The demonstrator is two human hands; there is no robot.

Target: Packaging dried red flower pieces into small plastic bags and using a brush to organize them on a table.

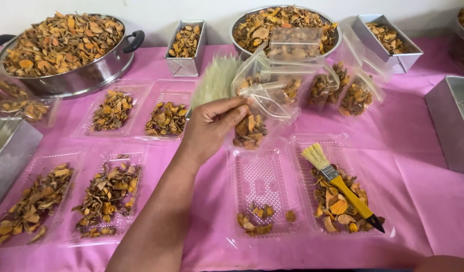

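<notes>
So from my feed, the left hand (211, 126) is reaching out over the pink tabletop (423, 196) and has a clear plastic bag (259, 108) pinched near its open mouth, held up off the surface just above an almost empty clear tray (262, 191). The bag has a clump of dried orange-brown slices (249, 132) sagging in the bottom corner. I'd guess it handles very light and floppy: thin film, a bit slippery, nothing stiff to it, and the slices look brittle enough to crumble if squeezed. Best place to hold it looks like right where it is now, up at the rim, so the weight hangs below and nothing gets crushed. The fingers (231, 115) are curled in tight against the thumb, clamped on the film, not spread at all. I can't see the right hand anywhere; there's only a sliver of something skin-coloured at the bottom right corner and I can't tell what it is. Just beside that tray, another one carries slices with a yellow-handled brush (342, 187) lying across it. More filled bags (337, 85) sit behind, in front of a big metal bowl (284, 25) of the same stuff.
</notes>
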